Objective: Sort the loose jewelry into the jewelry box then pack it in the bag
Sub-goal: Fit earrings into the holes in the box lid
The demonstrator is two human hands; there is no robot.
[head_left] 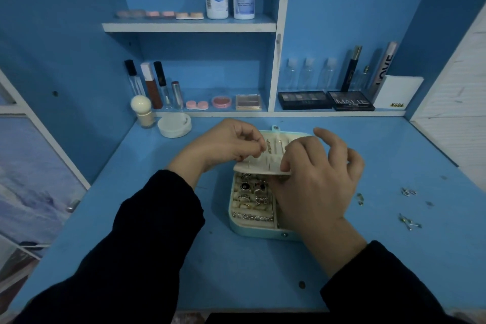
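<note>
The jewelry box (253, 221) sits open on the blue desk (157, 258). The left hand (223, 144) pinches a small earring (263, 149) by the cream flap (259, 166). The right hand (315, 181) grips that flap's edge. Loose jewelry (407, 192) lies at the right.

Dim, cool, bluish light falls evenly, with no clear source and no glare. Shadows are soft under the hands and beneath the shelf (189, 27). Dark sleeves lose all detail. Wide-angle bending curves the desk (157, 258) edges; corners look smeared and soft.
</note>
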